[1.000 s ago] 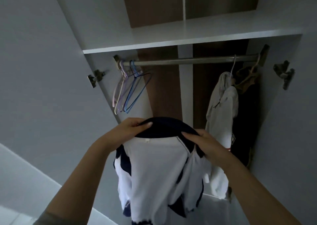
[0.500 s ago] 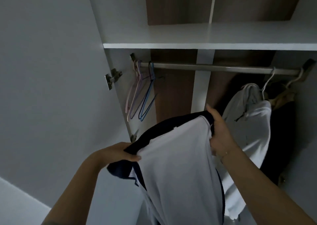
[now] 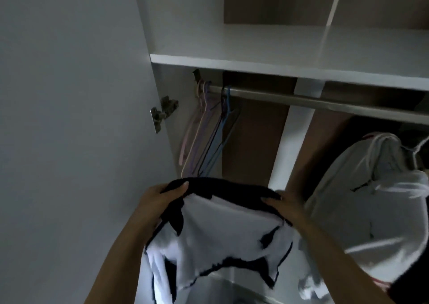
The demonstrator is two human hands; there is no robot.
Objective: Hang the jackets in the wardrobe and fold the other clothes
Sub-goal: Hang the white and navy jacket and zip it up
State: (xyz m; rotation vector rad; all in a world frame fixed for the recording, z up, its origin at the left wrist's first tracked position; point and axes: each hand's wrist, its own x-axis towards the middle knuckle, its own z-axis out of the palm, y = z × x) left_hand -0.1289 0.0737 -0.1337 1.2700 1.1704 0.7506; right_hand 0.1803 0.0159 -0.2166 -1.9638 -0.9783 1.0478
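I hold a white jacket with dark navy collar and trim [image 3: 222,231] up in front of the open wardrobe. My left hand [image 3: 160,199] grips the dark collar at its left end, and my right hand [image 3: 285,205] grips it at the right end. The jacket's body hangs down between my forearms. Above it runs the metal hanging rail [image 3: 301,100]. Several empty hangers [image 3: 206,136], pink, purple and blue, hang at the rail's left end. A white jacket [image 3: 371,199] hangs from the rail on the right.
A white shelf [image 3: 278,55] lies just above the rail. The open left door [image 3: 69,141] with its metal hinge [image 3: 163,113] stands close on the left. A dark garment [image 3: 415,141] hangs at the far right, mostly out of frame.
The collar, tilted with the right hand high half a second ago, is now level. My left hand rose and my right hand dropped. The view shifted left and closer to the rail.
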